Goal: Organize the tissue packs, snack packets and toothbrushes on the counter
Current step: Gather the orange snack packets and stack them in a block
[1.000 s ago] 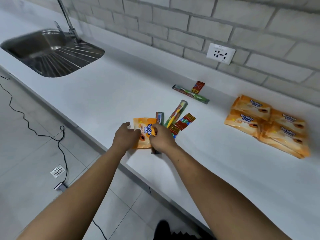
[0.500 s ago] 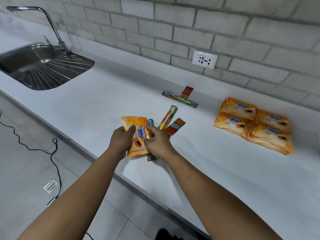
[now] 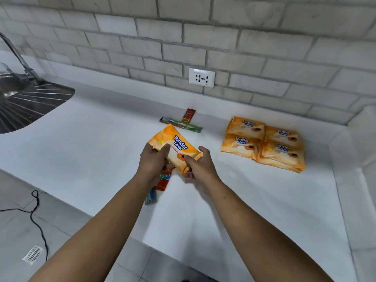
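An orange "Tender Love" tissue pack [image 3: 177, 147] is lifted above the white counter [image 3: 91, 143], gripped by my left hand [image 3: 152, 161] at its left end and my right hand [image 3: 200, 165] at its right end. Below my hands lie a red snack packet [image 3: 163, 180] and a blue packaged item [image 3: 151, 197], partly hidden by my left arm. Further back rest a green packaged toothbrush [image 3: 181, 125] and a small red snack packet [image 3: 188, 115]. To the right, several orange tissue packs [image 3: 264, 143] lie grouped together.
A steel sink [image 3: 22, 104] with a tap sits at the far left. A wall socket [image 3: 201, 77] is on the brick wall behind. The counter ends in a raised wall at the right [image 3: 350, 159]. A black cable [image 3: 34, 212] runs over the floor tiles below the front edge.
Both hands have raised the tissue pack off the counter and carried it up and to the right, uncovering the packets beneath. The camera has swung right, so the sink sits further left.
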Motion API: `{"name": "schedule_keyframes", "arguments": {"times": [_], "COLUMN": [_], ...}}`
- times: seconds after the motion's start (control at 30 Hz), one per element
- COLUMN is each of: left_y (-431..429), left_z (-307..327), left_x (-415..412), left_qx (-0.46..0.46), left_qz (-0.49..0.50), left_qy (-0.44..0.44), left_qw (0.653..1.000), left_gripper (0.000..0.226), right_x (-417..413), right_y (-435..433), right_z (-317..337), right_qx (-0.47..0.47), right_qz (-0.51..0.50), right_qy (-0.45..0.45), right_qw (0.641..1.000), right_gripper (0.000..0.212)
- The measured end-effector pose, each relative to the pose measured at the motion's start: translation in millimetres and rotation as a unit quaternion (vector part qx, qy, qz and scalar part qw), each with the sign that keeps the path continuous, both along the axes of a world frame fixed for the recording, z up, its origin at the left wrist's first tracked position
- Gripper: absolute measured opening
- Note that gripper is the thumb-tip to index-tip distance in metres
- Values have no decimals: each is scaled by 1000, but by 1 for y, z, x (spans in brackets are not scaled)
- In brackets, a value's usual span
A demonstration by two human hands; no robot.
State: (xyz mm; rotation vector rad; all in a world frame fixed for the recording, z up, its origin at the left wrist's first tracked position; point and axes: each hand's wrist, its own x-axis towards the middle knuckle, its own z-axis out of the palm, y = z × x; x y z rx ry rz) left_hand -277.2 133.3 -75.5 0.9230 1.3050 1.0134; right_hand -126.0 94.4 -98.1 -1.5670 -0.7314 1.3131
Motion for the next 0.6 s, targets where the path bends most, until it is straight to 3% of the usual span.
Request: {"name": "schedule_keyframes", "arguments": {"times": [0.1, 0.33, 0.6], "left_y": [0, 7, 26], "left_z": [-1, -2, -14], "left_x": [31, 101, 161], "left_qx": [-14, -21, 5], "left_qz": [-18, -45, -107], "left_qy": [-34, -31, 43], "left_qw": [999, 998, 993], "left_gripper": [29, 18, 40], "right_x": [31, 119, 182], "right_y": [-3, -10, -3], "right_z": [-3, -1, 0], "right_qx": [21, 59, 61], "right_qz": [-29, -93, -102], "right_qy": [-20, -96, -288], "right_qw": [999, 989, 950], "right_gripper": [85, 67, 36]}}
